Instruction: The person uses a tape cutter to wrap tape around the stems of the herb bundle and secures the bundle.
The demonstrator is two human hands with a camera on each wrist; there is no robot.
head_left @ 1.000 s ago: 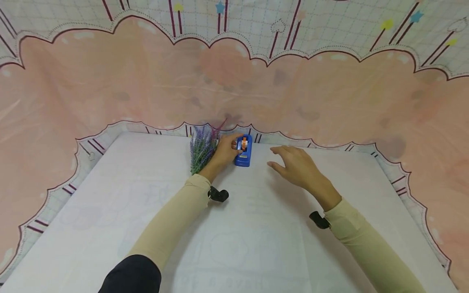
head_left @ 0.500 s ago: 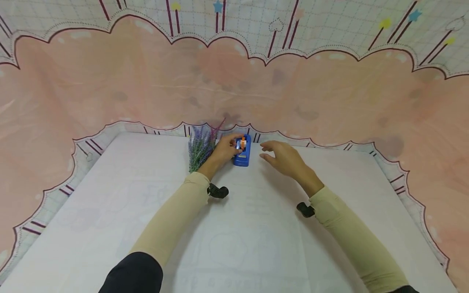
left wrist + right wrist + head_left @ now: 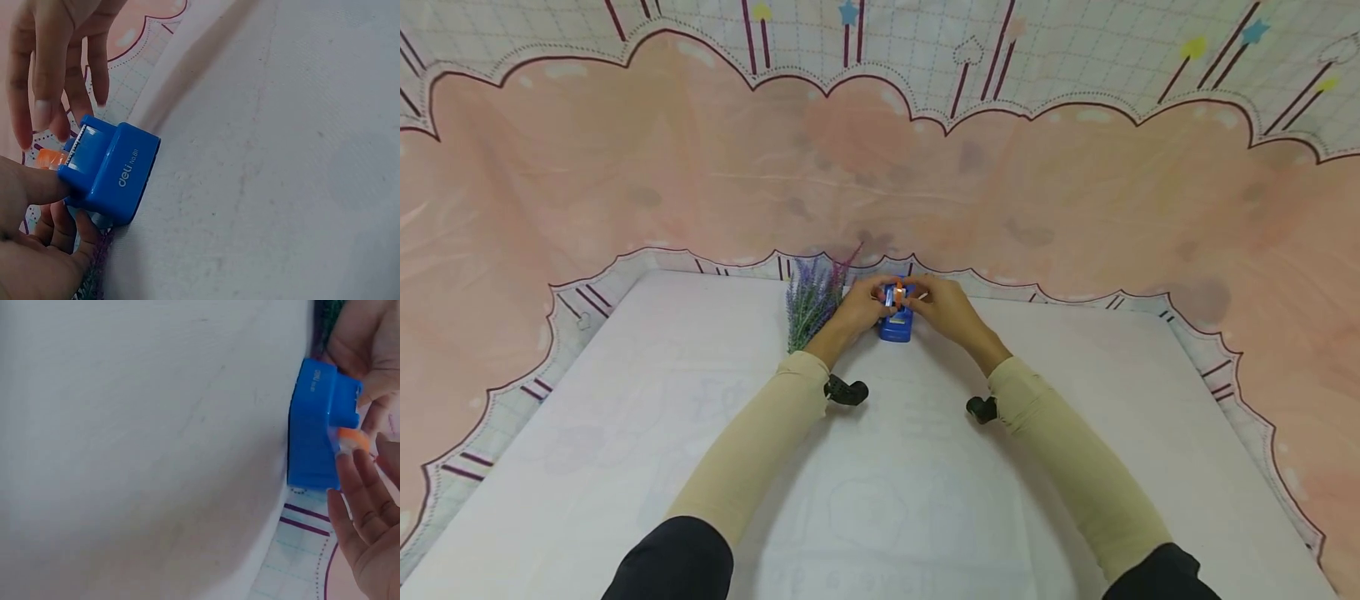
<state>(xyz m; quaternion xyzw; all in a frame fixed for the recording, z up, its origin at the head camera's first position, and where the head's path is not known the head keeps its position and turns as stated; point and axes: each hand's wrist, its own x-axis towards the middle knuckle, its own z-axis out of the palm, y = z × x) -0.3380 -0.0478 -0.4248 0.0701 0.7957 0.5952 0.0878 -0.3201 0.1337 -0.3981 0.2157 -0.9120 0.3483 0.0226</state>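
Note:
A blue tape dispenser, lettered "deli" in the left wrist view, stands at the far edge of the white table. My left hand grips its left side; the left wrist view puts the thumb by the toothed cutter, with other fingers curled beneath. An orange tape-roll core sits in the dispenser. From the right, my right hand reaches in, its fingertips right at the core in the right wrist view. Those fingers are extended and only loosely bent.
Purple artificial lavender lies just left of the left hand. A white sheet covers the table. Behind its far edge hangs a peach patterned cloth. Black wrist cameras sit at both cuffs.
My right hand has moved left across the table to the tape dispenser. My left hand has kept its grip, and the dispenser has stayed in place.

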